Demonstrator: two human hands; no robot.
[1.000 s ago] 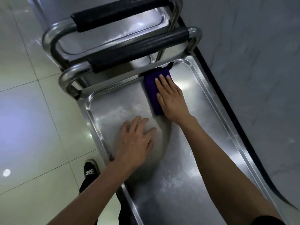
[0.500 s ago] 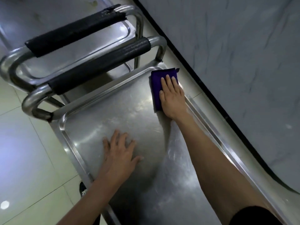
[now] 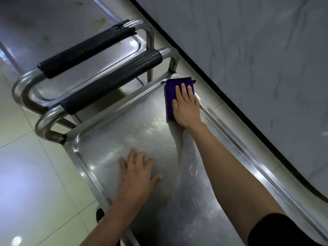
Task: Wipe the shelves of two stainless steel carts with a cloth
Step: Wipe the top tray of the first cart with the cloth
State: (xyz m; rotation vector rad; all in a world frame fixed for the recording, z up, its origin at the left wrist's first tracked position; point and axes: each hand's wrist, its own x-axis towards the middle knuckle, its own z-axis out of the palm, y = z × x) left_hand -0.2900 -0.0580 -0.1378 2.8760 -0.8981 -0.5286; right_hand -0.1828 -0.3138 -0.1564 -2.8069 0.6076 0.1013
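Observation:
The near stainless steel cart's top shelf (image 3: 142, 128) fills the middle of the head view. A folded purple cloth (image 3: 170, 96) lies in the shelf's far right corner. My right hand (image 3: 186, 105) presses flat on the cloth with straight fingers. My left hand (image 3: 138, 173) rests flat on the bare shelf near its left rim, fingers spread. A second steel cart (image 3: 74, 27) stands just beyond, its shelf showing brownish stains.
Two black-padded handles, the near handle (image 3: 113, 80) and the far handle (image 3: 85, 50), cross between the carts. A grey marble wall (image 3: 257, 68) with a dark baseboard runs close along the right. Pale tiled floor (image 3: 26, 166) lies left; a dark shoe (image 3: 99, 214) shows below the shelf.
My right hand has slid the cloth rightward along the far rim into the shelf's far right corner. My left hand has stayed flat on the shelf.

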